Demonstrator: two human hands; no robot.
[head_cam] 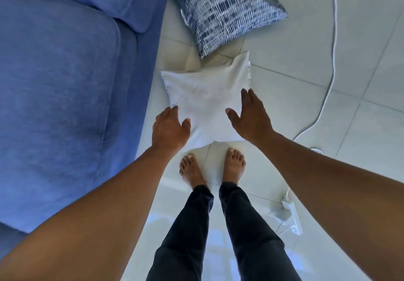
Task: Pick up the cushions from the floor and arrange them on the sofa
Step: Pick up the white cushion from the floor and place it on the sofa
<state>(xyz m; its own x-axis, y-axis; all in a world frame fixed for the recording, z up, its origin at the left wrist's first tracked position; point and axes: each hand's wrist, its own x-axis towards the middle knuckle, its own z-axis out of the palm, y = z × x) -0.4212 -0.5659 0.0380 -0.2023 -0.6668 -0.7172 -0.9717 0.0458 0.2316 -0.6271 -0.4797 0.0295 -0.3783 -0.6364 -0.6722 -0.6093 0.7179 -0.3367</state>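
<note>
A plain white cushion (pixel 205 97) lies on the tiled floor just in front of my bare feet. My left hand (pixel 169 128) hovers over its near left corner with fingers apart. My right hand (pixel 251 116) is spread over its right side, thumb out; whether either hand touches the fabric I cannot tell. A second cushion (pixel 227 9) with a dark blue and white dashed pattern lies farther away on the floor, its near corner beside the white one. The blue sofa (pixel 61 88) fills the left of the view.
A white cable (pixel 333 40) snakes across the floor tiles on the right. A white power strip (pixel 291 217) lies by my right leg. My feet (pixel 234 165) stand close to the sofa's front edge.
</note>
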